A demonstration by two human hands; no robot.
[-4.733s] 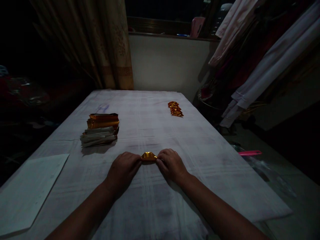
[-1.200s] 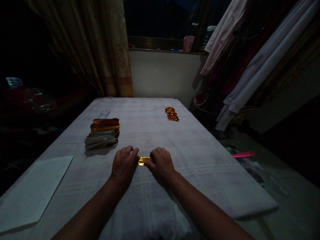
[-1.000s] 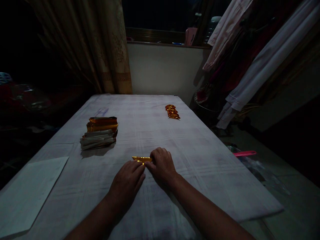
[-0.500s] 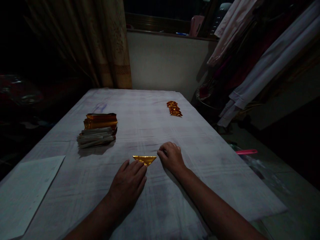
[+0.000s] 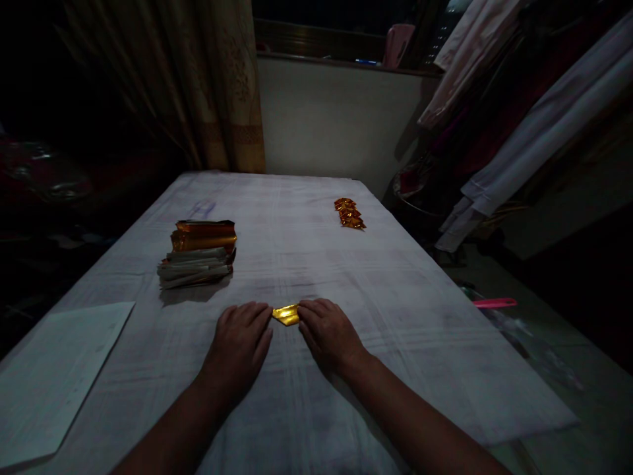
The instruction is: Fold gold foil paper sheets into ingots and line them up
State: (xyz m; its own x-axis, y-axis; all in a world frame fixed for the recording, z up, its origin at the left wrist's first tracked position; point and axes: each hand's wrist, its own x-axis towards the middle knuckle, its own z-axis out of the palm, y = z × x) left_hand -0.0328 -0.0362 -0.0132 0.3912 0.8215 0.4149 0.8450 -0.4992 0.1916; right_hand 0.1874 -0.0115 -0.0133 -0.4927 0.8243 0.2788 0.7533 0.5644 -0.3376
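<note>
A small folded piece of gold foil paper (image 5: 285,315) lies on the table between my hands, its shiny face up. My left hand (image 5: 241,333) closes over its left end, fingers together and the tips on the fold. At the opposite end, my right hand (image 5: 330,331) pinches the foil between fingers and thumb. Both end corners are hidden under the fingers. Farther off to the left sits a stack of gold foil sheets (image 5: 204,236), with grey-backed sheets (image 5: 195,267) at its near side. Several folded gold foil pieces (image 5: 349,214) rest in a row at the far right.
A pale checked cloth covers the table (image 5: 277,231). At the left edge lies a white sheet (image 5: 64,376). Clothes (image 5: 524,132) hang at the right. Behind the table are a curtain (image 5: 217,86) and a sill with a pink jug (image 5: 397,46).
My right hand has moved left onto the foil's right end. My left hand has shifted left to the other end. The foil's triangle outline now shows as a narrower strip.
</note>
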